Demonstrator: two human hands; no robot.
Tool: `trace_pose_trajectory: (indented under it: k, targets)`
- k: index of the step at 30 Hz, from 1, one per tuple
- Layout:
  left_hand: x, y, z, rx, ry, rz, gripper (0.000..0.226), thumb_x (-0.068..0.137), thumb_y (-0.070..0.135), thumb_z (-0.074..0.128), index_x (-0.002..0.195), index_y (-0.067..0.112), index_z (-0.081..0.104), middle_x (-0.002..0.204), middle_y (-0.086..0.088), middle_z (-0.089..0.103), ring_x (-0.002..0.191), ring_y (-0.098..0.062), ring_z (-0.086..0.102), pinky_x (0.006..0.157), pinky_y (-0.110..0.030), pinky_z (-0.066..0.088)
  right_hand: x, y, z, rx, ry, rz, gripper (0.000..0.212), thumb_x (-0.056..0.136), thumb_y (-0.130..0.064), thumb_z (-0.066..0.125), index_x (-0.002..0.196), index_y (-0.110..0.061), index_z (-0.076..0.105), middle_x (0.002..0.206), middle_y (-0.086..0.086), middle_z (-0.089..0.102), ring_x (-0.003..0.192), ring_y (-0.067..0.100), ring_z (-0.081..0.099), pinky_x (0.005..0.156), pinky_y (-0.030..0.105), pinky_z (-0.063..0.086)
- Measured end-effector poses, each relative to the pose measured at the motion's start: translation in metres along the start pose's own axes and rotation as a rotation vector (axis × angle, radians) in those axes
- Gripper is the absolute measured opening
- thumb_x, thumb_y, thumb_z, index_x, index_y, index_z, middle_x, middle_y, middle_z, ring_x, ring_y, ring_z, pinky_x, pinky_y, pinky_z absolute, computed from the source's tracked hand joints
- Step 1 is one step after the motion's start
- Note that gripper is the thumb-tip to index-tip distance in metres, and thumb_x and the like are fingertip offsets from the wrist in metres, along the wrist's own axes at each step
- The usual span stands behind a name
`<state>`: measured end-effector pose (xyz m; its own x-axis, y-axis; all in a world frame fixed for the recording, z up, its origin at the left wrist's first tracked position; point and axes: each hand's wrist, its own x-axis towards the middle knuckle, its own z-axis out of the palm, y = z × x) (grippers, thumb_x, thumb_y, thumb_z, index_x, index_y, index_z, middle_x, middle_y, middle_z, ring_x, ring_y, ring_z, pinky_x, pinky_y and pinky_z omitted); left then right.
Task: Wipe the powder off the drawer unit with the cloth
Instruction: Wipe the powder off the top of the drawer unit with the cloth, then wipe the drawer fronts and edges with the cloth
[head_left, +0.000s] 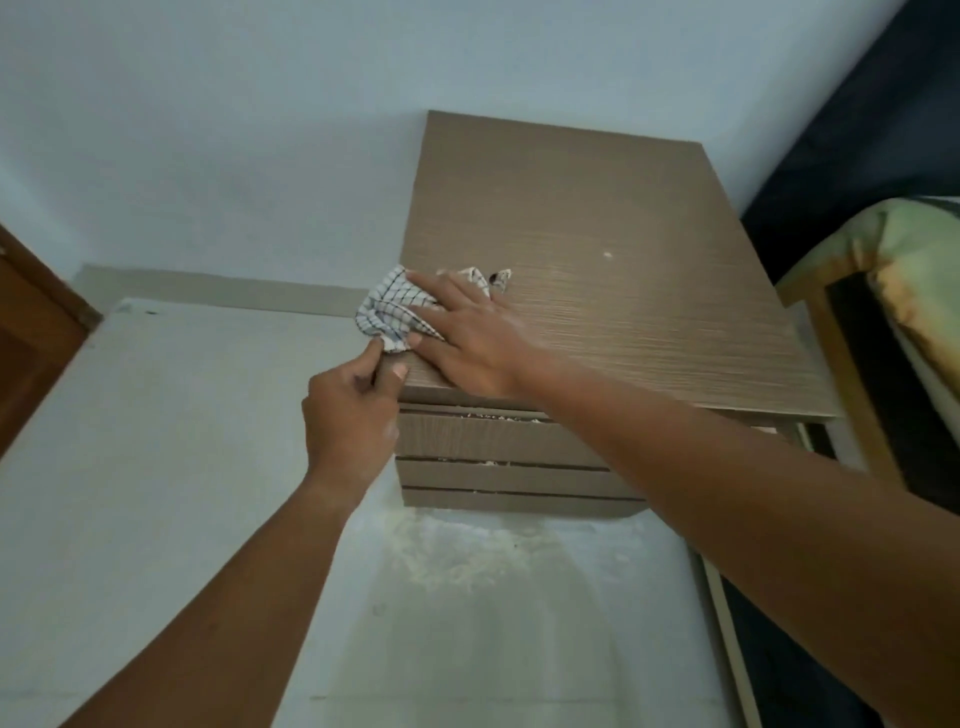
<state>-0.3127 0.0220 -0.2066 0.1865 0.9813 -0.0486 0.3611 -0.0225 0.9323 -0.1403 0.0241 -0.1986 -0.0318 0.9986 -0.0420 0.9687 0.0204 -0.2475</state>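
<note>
A brown wood-grain drawer unit (613, 249) stands against the pale wall. A white cloth with a dark check pattern (387, 306) lies bunched at the front left corner of its top. My right hand (467, 332) lies flat on the cloth, fingers spread, pressing it onto the top. My left hand (353, 410) is just off the corner, pinching the cloth's hanging edge between thumb and fingers. A small speck of powder (607, 255) sits mid-top. Powder crumbs lie along the upper drawer gap (493, 415).
Spilled pale powder (457, 551) is spread on the light floor in front of the unit. A wooden-framed bed with a patterned cover (904, 291) stands close on the right. A brown door (31, 332) is at the far left.
</note>
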Motion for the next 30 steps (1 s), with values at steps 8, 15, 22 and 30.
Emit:
trace_pose_trajectory:
  k: [8,15,22,30]
  targets:
    - [-0.018,-0.023,0.008,-0.031,0.073,0.043,0.022,0.097,0.008,0.049,0.099,0.012,0.071,0.060,0.003,0.054,0.050,-0.011,0.040,0.049,-0.025,0.034,-0.064,-0.024,0.022,-0.223,0.113,-0.055,0.050,0.104,-0.049,0.034,0.153,-0.039,0.036,0.166,-0.002,0.020,0.151,0.026,0.018,0.118,0.056,0.022]
    - [-0.045,-0.047,0.033,0.260,0.240,0.375,0.038,0.100,0.009,0.045,0.136,0.010,0.055,0.139,-0.013,0.057,0.118,-0.031,0.060,0.096,-0.039,0.049,-0.075,-0.011,0.045,-0.437,0.335,-0.092,0.054,0.101,-0.049,0.040,0.153,-0.043,0.033,0.159,0.004,0.035,0.140,0.028,0.035,0.106,0.051,0.033]
    - [-0.071,-0.083,0.125,0.634,0.192,0.885,0.053,0.101,0.034,0.043,0.144,0.004,0.044,0.159,-0.011,0.029,0.149,-0.038,0.015,0.118,-0.059,0.002,-0.127,0.069,0.086,-0.498,0.846,0.132,0.047,0.090,-0.047,0.057,0.134,-0.031,0.061,0.138,0.006,0.060,0.122,0.029,0.045,0.094,0.049,0.032]
    - [-0.076,-0.106,0.211,0.611,0.322,1.111,0.044,0.101,0.036,0.048,0.137,0.012,0.057,0.139,0.000,0.059,0.135,-0.033,0.047,0.112,-0.068,0.007,-0.191,0.161,0.095,-0.458,1.160,0.350,0.036,0.099,-0.045,0.049,0.129,-0.027,0.056,0.137,0.006,0.053,0.128,0.029,0.037,0.103,0.049,0.031]
